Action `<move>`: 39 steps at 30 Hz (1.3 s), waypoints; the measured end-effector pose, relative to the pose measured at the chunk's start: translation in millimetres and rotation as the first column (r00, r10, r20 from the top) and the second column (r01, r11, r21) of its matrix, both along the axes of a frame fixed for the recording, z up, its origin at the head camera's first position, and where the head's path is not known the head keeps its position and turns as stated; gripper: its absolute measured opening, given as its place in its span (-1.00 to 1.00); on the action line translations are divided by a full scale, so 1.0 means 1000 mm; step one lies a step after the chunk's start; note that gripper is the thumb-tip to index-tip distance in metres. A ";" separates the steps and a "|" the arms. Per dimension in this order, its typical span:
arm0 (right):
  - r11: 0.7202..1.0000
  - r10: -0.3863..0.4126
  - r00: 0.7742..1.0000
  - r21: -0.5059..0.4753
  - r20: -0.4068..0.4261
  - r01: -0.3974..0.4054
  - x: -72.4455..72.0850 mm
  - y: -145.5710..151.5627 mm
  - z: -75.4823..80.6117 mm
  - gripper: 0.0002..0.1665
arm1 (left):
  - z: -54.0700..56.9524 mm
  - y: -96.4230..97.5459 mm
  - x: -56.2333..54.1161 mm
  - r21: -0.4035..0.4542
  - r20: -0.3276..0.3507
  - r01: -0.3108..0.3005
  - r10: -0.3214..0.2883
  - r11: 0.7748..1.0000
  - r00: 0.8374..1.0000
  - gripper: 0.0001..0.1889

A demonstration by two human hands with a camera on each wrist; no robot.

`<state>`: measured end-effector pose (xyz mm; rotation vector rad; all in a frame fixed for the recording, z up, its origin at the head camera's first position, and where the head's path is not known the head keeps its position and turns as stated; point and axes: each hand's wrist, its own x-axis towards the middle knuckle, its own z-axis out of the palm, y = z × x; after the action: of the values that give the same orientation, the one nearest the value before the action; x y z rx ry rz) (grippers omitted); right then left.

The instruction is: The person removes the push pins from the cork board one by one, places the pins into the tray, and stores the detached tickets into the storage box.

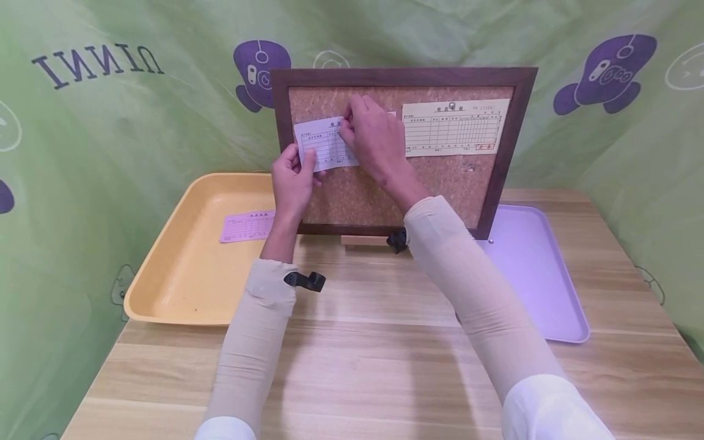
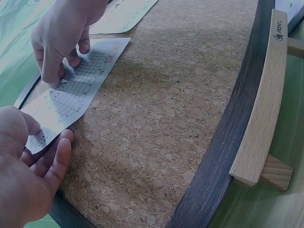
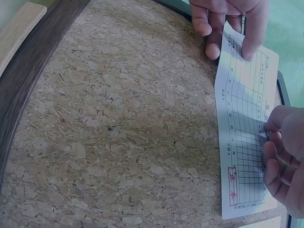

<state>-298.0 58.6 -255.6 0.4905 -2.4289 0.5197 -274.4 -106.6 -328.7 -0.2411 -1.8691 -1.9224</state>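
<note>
A white printed receipt slip lies against the upper left of a framed cork board. My left hand pinches the slip's left end, thumb in front and fingers behind. At the slip's top edge is my right hand, its thumb and fingertips pinched together on a small pale push pin, mostly hidden by the fingers. In the right wrist view, the slip's free edge bows slightly off the cork. To the right, a cream receipt slip hangs on the board from a push pin.
A yellow tray on the left holds a pink receipt slip. Behind the board's right side sits a purple tray. A wooden stand supports the board on the wooden table. Green patterned cloth surrounds the table.
</note>
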 end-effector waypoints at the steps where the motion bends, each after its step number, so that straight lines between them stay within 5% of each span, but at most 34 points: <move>1: 1.000 0.001 1.000 0.000 0.002 -0.001 0.000 0.000 0.000 -0.84 | 0.000 0.000 0.000 -0.003 -0.006 -0.001 0.001 1.000 1.000 -0.79; 19: 1.000 0.015 0.998 -0.017 0.061 -0.014 0.001 0.002 0.003 -0.83 | 0.001 -0.001 0.001 0.022 0.032 0.008 -0.009 1.000 0.999 -0.80; 39: 0.999 -0.022 1.000 -0.045 -0.002 0.022 0.004 0.002 0.002 -0.86 | 0.000 -0.002 0.002 0.008 0.038 0.010 -0.010 1.000 0.999 -0.80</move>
<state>-293.7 60.9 -253.5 0.4452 -2.4120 0.5622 -272.8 -108.8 -328.4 -0.2137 -1.8878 -1.9533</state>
